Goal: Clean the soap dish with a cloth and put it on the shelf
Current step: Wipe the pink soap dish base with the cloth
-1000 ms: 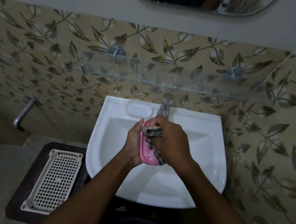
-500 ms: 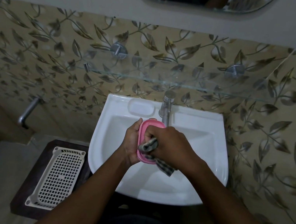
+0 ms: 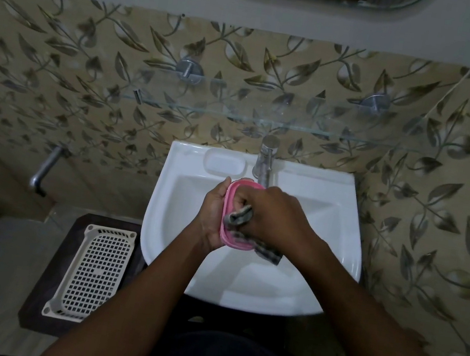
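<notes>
Holding the pink soap dish (image 3: 227, 236) over the white sink (image 3: 241, 286), just in front of the tap (image 3: 265, 161), with the left grip (image 3: 212, 214) curled round the dish's left side. Rubbing inside the dish with a gray checked cloth (image 3: 240, 217), the right grip (image 3: 277, 215) bunched tight on it and one end of the cloth hanging down past the dish. Hanging on the wall above the tap, a glass shelf (image 3: 268, 117); lying down to the left of the sink, a white basket (image 3: 92, 272) full of little holes.
</notes>
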